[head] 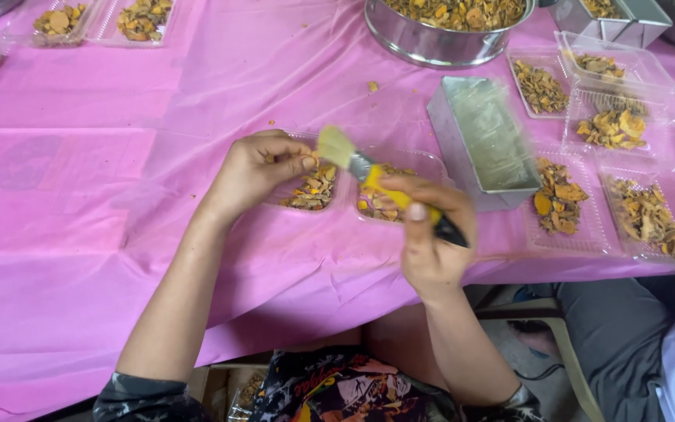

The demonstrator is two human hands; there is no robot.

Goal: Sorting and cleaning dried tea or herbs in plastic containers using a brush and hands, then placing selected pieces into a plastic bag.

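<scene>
Yellow-handled brush (384, 184) sits clamped in my right grip (429, 234), bristles toward ten o'clock, meeting my left grip (263, 168) pinching a small piece over clear trays (400, 164); metal tin (482, 141) at two o'clock.

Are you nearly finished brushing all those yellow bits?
Partway, it seems. Done: several clear trays on the pink table cover already hold dried yellow-brown pieces. In hand: the left hand pinches one small piece while the right hand holds a brush against it. Left: the big metal bowl is full of pieces.
</scene>
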